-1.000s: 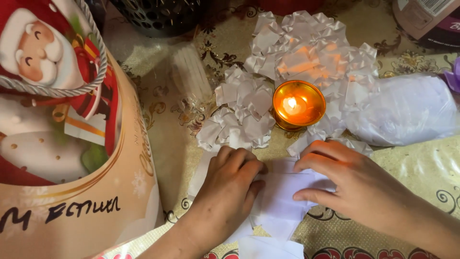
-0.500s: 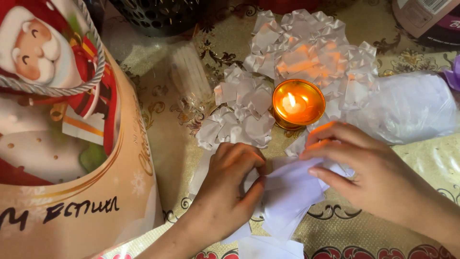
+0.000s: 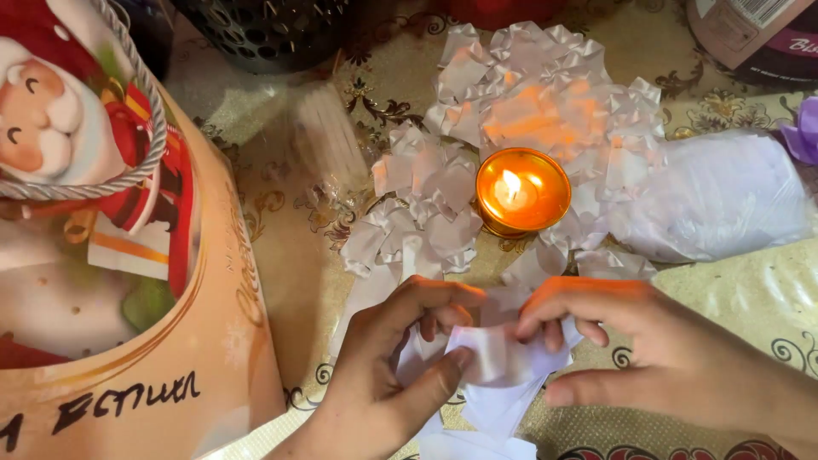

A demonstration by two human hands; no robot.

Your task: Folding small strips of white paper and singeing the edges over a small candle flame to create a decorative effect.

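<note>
The table wore a beige cloth (image 3: 733, 290) with dark scrollwork, lit by a tea-light candle (image 3: 521, 191) among white ribbon bows (image 3: 426, 204). Just below the candle, my left hand (image 3: 396, 375) and right hand (image 3: 656, 358) pinched a white ribbon strip (image 3: 494, 358) between thumbs and fingertips. I judged it light, limp and slippery, best gripped at its folded edges, away from the flame. A big festive gift bag (image 3: 111, 255) with a rope handle stood at left; a clear bag of white pieces (image 3: 716, 200) lay at right.
</note>
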